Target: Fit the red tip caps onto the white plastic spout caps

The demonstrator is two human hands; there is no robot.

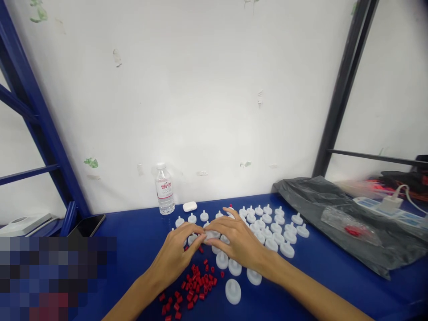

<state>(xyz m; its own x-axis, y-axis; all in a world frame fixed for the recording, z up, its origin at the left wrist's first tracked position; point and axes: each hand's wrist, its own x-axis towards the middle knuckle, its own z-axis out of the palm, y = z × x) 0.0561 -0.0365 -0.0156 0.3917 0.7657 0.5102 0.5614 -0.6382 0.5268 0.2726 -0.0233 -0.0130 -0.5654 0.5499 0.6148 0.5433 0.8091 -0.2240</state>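
Here the right fingers [219,226] clamp a half-hidden white disc [212,234]; left fingers' [194,228] grip, I cannot tell.

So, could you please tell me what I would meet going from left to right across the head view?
White box → dark phone → water bottle → small white case → right hand → dark grey plastic bag.

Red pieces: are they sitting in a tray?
No, the red pieces lie loose and scattered directly on the blue table.
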